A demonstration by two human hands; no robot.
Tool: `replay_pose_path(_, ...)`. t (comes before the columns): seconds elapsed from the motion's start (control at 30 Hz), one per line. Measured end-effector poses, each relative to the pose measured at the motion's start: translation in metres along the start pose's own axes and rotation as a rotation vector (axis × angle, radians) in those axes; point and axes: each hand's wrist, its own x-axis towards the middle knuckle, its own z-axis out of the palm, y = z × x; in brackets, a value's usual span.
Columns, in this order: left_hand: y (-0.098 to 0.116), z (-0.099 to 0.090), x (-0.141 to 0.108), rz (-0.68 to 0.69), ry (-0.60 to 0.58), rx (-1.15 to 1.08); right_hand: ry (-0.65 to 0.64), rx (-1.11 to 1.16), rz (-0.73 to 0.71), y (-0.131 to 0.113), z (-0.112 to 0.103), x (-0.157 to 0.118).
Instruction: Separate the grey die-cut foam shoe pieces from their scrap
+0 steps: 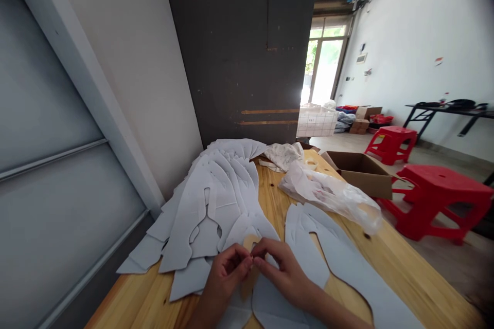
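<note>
Your left hand (231, 266) and right hand (283, 270) meet at fingertips, both pinched closed, probably for fine control; contents too small to tell. White sheet (274, 306) lies beneath on table (401, 267), likely for support; overlapping pile (185, 216) just beyond, probably for easy reach.

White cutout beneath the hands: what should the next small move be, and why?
Perhaps ease the right hand slightly away from the left hand: the two meet in a pinch above the white cutout, hiding whatever may sit between them, so a small gap might reveal it.
</note>
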Motion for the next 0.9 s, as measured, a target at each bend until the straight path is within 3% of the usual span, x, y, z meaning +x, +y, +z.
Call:
replay_pose_path(0.23, 0.0064, 0.0015, -0.0041, -0.010, 0.014, 0.003, -0.034, 0.021, 0.033, -0.0014, -0.0005, -0.0008)
replay_pose_path(0.53, -0.0018, -0.0008, -0.0020, -0.018, 0.006, -0.009, -0.046, 0.053, 0.032, -0.0046, 0.0000, 0.0000)
replay_pose_path(0.9, 0.0080, 0.0012, -0.0058, -0.010, -0.014, 0.012, -0.056, 0.088, 0.046, -0.0002, -0.0001, -0.0006)
